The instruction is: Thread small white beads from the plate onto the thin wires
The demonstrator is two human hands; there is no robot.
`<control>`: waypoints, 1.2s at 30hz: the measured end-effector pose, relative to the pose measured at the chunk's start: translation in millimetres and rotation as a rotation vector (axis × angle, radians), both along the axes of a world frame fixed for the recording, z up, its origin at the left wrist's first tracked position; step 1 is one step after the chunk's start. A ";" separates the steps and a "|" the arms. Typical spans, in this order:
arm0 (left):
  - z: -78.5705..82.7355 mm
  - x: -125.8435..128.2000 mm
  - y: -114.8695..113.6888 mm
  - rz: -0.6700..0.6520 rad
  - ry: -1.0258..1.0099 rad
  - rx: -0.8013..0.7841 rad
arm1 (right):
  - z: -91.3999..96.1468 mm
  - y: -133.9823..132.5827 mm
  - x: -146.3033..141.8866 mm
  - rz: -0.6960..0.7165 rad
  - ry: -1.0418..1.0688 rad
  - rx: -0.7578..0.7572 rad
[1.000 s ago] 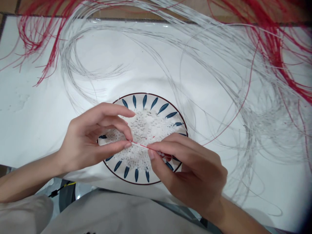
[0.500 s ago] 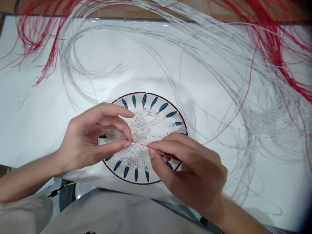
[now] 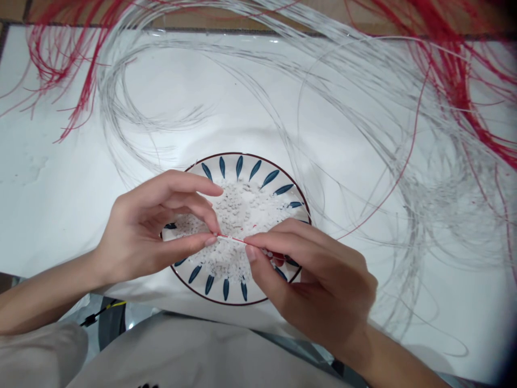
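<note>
My left hand [image 3: 153, 231] pinches a thin red strand [image 3: 231, 238] between thumb and forefinger, above a white and blue ceramic plate [image 3: 230, 164]. My right hand [image 3: 319, 283] holds the strand's other stretch between thumb and forefinger, a short gap from my left fingertips. A few tiny white beads appear to sit on the strand near my right fingers. A heap of small white beads [image 3: 230, 215] fills the plate's middle, partly hidden under both hands. Part of the strand is hidden by my right fingers.
Long clear strands [image 3: 343, 108] and red strands [image 3: 452, 70] loop across a white sheet [image 3: 60, 205] around the plate. A brown tiled surface [image 3: 202, 16] lies beyond the sheet. Pale cloth [image 3: 181, 355] and a thin yellow-black cable [image 3: 103, 311] lie at the bottom.
Both hands stay almost still, still pinching the strand. The whole scene sits very slightly higher in the view.
</note>
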State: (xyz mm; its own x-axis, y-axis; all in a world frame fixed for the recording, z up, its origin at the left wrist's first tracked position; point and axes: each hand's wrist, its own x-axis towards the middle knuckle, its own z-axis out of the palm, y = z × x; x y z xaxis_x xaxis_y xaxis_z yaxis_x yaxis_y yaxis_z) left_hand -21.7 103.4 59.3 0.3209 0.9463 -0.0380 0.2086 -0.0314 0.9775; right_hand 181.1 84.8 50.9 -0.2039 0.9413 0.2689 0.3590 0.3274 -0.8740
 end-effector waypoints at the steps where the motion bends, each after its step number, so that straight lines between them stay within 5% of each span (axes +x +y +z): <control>1: -0.3 -0.1 0.0 -0.002 -0.009 0.000 | 0.1 -0.1 0.1 0.000 0.001 0.001; 36: -3.8 2.2 -2.0 -0.037 0.030 0.144 | -2.6 -2.1 -1.6 0.033 -0.032 -0.011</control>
State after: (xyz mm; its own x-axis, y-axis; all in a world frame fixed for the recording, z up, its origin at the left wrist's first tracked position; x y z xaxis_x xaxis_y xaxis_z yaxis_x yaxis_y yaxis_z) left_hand -19.5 101.4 55.4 0.3568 0.9301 0.0875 0.2335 -0.1795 0.9557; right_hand 179.5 82.7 48.4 -0.2428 0.9369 0.2516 0.3757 0.3300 -0.8660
